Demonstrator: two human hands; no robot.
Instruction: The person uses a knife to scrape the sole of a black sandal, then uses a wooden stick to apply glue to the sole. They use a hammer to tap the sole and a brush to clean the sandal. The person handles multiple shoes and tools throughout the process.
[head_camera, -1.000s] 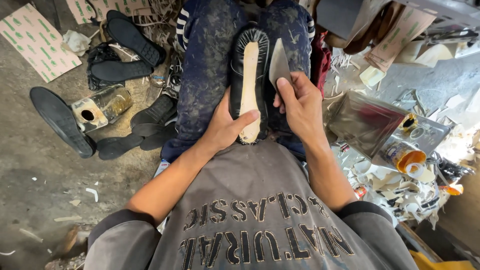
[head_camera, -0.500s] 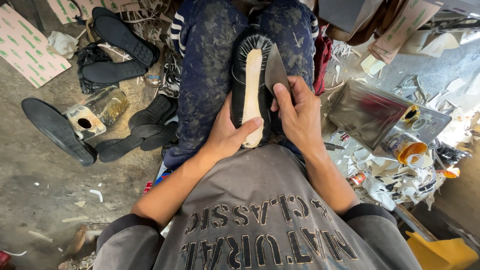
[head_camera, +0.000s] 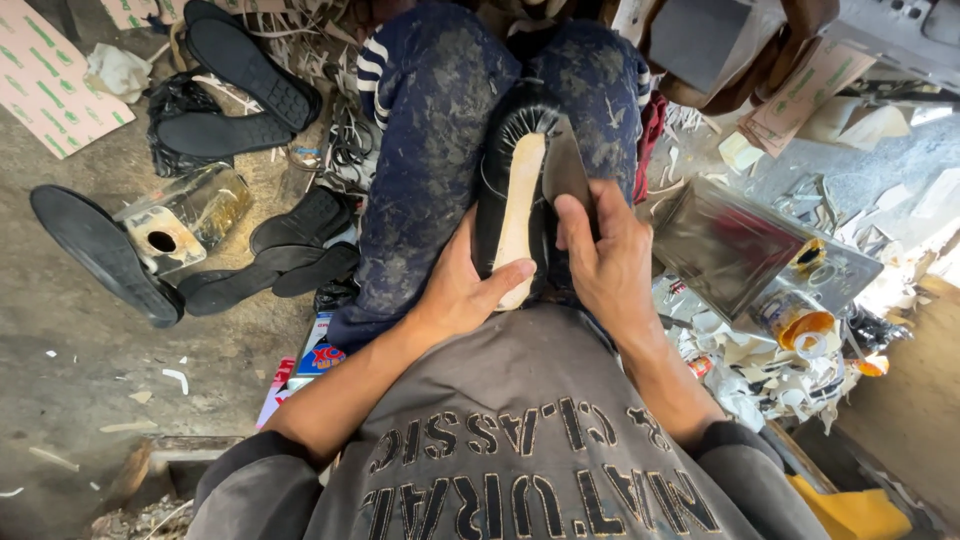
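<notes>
Black leather shoe upper with pale insole (head_camera: 520, 215) sits sole-up between our knees; left hand (head_camera: 465, 290) clamps the heel, right hand (head_camera: 600, 255) pinches a grey blade (head_camera: 562, 170). We'd keep it braced and cut shallow.

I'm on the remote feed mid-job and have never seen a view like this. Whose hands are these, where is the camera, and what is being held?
There is no machine here. The camera sits on a person's head and looks down over their grey shirt at their own two bare hands, with their knees in stained dark blue trousers beyond.

Between the knees stands a black shoe upper on a pale wooden form, bottom side facing up. The left hand grips its near end, thumb across the pale wood. The right hand presses a flat grey blade-like tool against the shoe's edge.

On the concrete floor to the left lie loose black soles and a metal can. To the right are a shiny metal sheet, a small glue tin and paper scraps.
</notes>
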